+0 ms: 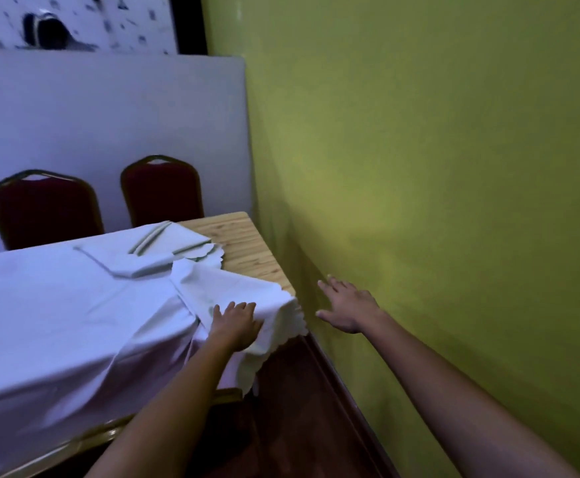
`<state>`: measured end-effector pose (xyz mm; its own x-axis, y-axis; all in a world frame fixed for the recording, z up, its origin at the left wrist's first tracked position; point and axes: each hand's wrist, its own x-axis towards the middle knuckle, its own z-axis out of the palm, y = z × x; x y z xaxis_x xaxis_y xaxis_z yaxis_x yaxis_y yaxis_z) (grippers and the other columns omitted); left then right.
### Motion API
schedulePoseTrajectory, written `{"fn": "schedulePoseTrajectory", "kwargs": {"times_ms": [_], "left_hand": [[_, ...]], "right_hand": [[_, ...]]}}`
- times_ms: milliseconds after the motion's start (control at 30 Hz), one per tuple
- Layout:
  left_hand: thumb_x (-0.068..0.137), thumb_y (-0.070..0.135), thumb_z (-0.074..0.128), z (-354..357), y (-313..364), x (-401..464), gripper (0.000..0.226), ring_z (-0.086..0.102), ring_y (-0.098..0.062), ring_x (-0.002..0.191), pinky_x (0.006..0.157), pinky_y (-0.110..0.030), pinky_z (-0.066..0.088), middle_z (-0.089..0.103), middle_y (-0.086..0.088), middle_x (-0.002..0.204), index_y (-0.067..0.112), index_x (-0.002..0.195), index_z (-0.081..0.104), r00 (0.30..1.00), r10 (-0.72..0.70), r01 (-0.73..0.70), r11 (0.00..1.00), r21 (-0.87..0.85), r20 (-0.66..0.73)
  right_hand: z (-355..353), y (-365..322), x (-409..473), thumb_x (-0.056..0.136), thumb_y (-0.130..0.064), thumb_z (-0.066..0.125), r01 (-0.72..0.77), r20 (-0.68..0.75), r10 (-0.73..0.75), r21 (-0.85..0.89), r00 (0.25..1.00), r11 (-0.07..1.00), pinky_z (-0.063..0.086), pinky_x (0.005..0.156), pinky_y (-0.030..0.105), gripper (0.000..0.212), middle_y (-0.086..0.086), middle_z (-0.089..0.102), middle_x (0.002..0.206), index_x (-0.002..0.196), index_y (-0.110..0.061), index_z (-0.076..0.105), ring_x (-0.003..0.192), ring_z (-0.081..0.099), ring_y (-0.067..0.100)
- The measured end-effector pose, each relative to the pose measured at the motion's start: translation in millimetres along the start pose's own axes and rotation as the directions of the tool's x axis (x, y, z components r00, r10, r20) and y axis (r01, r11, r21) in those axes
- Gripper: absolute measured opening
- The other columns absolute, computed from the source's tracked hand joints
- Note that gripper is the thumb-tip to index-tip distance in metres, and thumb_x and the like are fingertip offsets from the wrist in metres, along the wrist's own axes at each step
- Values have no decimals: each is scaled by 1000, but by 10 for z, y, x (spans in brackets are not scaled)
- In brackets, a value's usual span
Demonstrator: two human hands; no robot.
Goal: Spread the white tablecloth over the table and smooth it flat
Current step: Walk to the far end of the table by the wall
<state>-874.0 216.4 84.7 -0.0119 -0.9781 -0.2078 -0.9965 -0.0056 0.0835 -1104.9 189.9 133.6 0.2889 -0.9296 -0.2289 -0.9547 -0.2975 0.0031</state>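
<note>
Left hand [235,327]: palm down on the white tablecloth [57,305] at the near right corner of the table [247,246], fingers straight and pressing flat on the fabric, pinching nothing
Right hand [348,307]: open in the air, fingers spread and straight, holding nothing; beyond the table's right edge, apart from the cloth, near the green wall [436,167]
White tablecloth: spread over most of the tabletop, draping over the near edge below the left wrist; still partly folded, with a folded-back layer lying just ahead of the left fingertips and a scalloped corner hanging just right of that hand
Folds: flat folded panels farther ahead of the left hand, toward the far right corner, with scalloped edge showing
Bare table: strip of light wood uncovered ahead and right of the left hand, between the cloth's folds and the wall
Wrinkles: creases running from under the left hand down the hanging part
Chairs [161,191]: two dark red chair backs well beyond the left hand, behind the far edge of the table
Floor [298,408]: dark, below both forearms
</note>
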Motion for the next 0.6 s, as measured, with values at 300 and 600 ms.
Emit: {"fn": "schedulePoseTrajectory", "kwargs": {"times_ms": [300,600], "left_hand": [[101,43,28,-124,-497,873,54,24,-24,145,117,-52,12,32,-3,156,17,149,28,974,-224,223,974,-30,-28],[101,43,27,-115,-726,2015,61,3,-26,151,120,-51,5,5,-8,163,18,154,8,923,-376,367,923,-118,-74]], "right_hand": [[-41,61,1216,95,-52,42,150,25,-150,7,988,989,21,118,49,75,1,-4,164,154,-24,5,150,6,23],[-341,-73,2601,96,-50,41,289,87,-282,-74,955,955,19,118,50,74,-1,-5,163,154,-25,2,150,4,22]]}}
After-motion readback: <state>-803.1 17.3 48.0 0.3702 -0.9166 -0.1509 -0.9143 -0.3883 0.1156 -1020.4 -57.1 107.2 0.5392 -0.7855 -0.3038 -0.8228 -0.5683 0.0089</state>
